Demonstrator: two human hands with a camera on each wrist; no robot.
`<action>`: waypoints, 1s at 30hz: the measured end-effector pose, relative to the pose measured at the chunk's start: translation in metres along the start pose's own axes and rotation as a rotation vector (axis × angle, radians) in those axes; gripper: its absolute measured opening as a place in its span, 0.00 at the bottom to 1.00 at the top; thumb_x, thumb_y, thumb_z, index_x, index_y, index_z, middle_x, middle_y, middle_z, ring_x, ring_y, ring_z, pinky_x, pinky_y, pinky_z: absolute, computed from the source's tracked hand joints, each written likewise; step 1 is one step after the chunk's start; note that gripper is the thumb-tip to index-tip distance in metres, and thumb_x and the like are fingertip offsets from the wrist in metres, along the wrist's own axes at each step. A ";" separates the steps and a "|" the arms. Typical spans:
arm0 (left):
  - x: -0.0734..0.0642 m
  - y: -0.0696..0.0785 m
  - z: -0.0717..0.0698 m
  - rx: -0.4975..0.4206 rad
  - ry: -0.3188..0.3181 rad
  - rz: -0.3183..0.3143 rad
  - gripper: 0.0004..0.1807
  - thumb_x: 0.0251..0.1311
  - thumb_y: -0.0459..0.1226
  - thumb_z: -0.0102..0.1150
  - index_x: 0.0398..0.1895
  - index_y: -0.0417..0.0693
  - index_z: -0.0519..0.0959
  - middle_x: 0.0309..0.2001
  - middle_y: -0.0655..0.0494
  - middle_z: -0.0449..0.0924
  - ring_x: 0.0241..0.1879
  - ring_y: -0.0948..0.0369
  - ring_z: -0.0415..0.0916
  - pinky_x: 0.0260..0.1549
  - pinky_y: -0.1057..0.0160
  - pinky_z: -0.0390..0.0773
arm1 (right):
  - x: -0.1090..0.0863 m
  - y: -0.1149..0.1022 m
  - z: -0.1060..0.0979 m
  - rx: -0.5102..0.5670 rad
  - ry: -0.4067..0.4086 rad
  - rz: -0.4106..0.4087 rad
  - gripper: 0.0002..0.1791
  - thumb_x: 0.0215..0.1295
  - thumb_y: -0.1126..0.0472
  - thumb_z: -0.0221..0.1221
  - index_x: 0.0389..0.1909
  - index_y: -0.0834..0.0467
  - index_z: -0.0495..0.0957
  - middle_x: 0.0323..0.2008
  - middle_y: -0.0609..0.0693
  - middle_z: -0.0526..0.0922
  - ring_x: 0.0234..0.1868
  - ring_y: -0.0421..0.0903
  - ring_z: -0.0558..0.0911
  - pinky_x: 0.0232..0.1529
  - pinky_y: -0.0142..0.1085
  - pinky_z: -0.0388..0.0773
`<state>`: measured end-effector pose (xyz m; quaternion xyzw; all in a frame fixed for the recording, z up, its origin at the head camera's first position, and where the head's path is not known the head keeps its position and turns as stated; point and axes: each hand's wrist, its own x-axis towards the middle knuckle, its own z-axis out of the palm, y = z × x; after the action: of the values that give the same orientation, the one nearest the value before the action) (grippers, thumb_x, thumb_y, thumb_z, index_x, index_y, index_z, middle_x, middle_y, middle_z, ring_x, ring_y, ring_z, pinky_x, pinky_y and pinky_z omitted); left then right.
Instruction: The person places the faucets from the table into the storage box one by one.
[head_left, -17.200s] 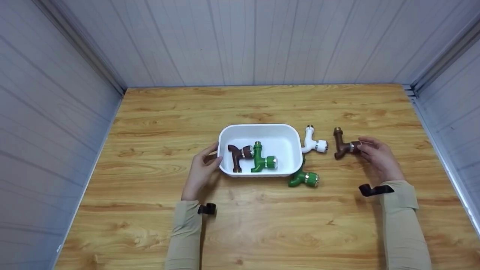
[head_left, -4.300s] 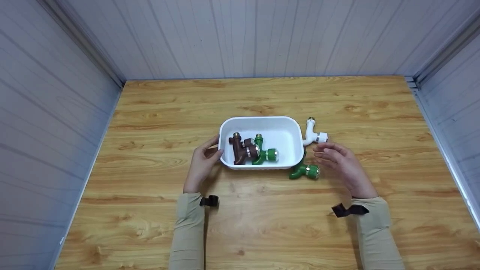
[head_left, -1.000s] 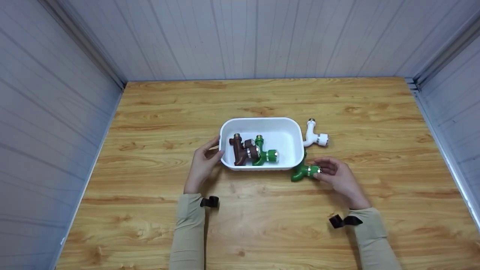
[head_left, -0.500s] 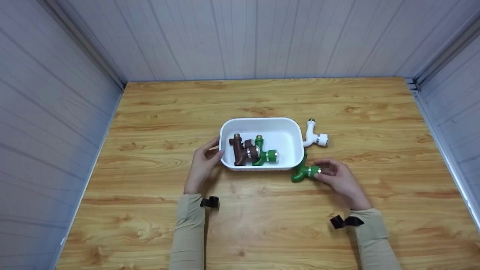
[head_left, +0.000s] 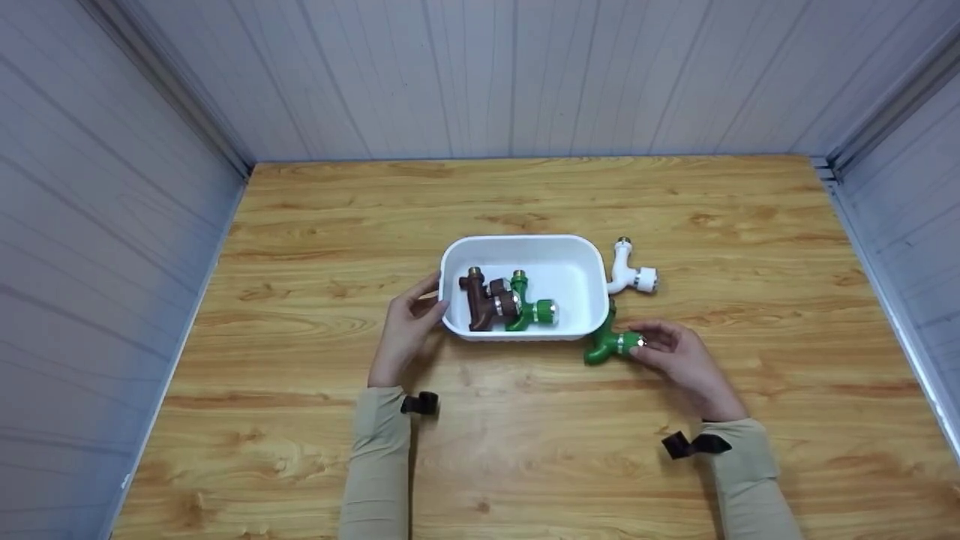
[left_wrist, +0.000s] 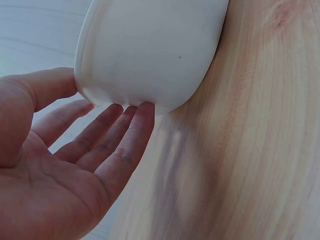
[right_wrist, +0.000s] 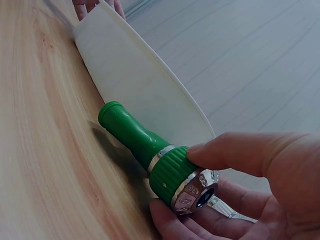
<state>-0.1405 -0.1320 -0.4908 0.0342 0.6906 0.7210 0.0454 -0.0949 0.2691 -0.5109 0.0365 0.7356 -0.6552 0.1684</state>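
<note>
My left hand (head_left: 405,330) is at the left end of a white plastic tub (head_left: 577,247); its thumb touches the rim and its slightly bent fingertips rest against the outer wall in the left wrist view. With thumb and fingers, my right hand (head_left: 679,364) grips the ribbed knob of a green tap (right_wrist: 132,132) beside the tub's near right corner. That tap's threaded end is mostly hidden by the tub. Inside the tub, a brown tap (head_left: 480,304) lies over another brown tap (head_left: 498,286), next to a second green tap (head_left: 544,311).
A white tap (head_left: 621,268) lies on the wooden table (head_left: 525,450), its spout at the tub's right wall. Pale panel walls (head_left: 480,75) enclose the table at the back and both sides. Black wrist cameras are strapped to both sleeves.
Since the oldest frame, the loose brown tap has gone into the tub. My right hand moved from near the white tap to the green tap's knob, and the tap has shifted very slightly right.
</note>
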 end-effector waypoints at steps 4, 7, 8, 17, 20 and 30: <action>0.001 0.000 0.000 0.019 -0.006 0.003 0.27 0.61 0.22 0.55 0.64 0.27 0.64 0.59 0.26 0.66 0.54 0.35 0.70 0.50 0.44 0.77 | -0.001 -0.001 -0.001 0.012 -0.001 0.019 0.28 0.61 0.68 0.63 0.60 0.73 0.67 0.53 0.62 0.77 0.48 0.43 0.80 0.49 0.33 0.79; 0.003 -0.009 -0.002 0.011 0.002 0.012 0.27 0.61 0.23 0.56 0.64 0.28 0.65 0.58 0.28 0.68 0.54 0.37 0.71 0.49 0.48 0.79 | -0.002 -0.002 -0.002 0.026 -0.002 0.029 0.28 0.61 0.69 0.62 0.61 0.73 0.66 0.52 0.61 0.78 0.48 0.42 0.80 0.50 0.34 0.79; 0.004 -0.009 -0.002 0.003 0.002 0.010 0.27 0.61 0.23 0.56 0.64 0.28 0.65 0.59 0.28 0.68 0.54 0.37 0.71 0.49 0.48 0.78 | -0.002 -0.002 -0.002 0.029 0.001 0.031 0.28 0.61 0.69 0.62 0.60 0.73 0.66 0.52 0.61 0.78 0.48 0.42 0.80 0.50 0.34 0.79; 0.001 -0.002 -0.001 -0.023 -0.009 -0.009 0.27 0.61 0.22 0.55 0.64 0.27 0.64 0.59 0.26 0.65 0.55 0.33 0.68 0.51 0.40 0.74 | -0.002 -0.003 -0.003 -0.025 0.030 0.033 0.26 0.62 0.68 0.62 0.60 0.72 0.68 0.54 0.62 0.76 0.48 0.42 0.80 0.50 0.33 0.79; 0.000 -0.002 -0.001 -0.013 -0.004 -0.016 0.27 0.61 0.22 0.55 0.64 0.27 0.64 0.59 0.27 0.66 0.55 0.34 0.69 0.51 0.42 0.75 | -0.003 -0.003 -0.003 -0.026 0.033 0.028 0.26 0.62 0.68 0.62 0.60 0.71 0.68 0.53 0.61 0.77 0.48 0.42 0.80 0.49 0.33 0.79; 0.000 -0.001 -0.002 -0.018 -0.006 -0.015 0.27 0.61 0.23 0.56 0.65 0.28 0.64 0.60 0.27 0.66 0.56 0.35 0.68 0.51 0.47 0.77 | -0.009 -0.003 -0.010 -0.038 0.058 0.029 0.29 0.61 0.65 0.64 0.60 0.72 0.68 0.52 0.58 0.78 0.48 0.39 0.80 0.49 0.29 0.78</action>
<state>-0.1410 -0.1336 -0.4914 0.0306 0.6842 0.7268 0.0531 -0.0892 0.2796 -0.5044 0.0628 0.7519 -0.6372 0.1572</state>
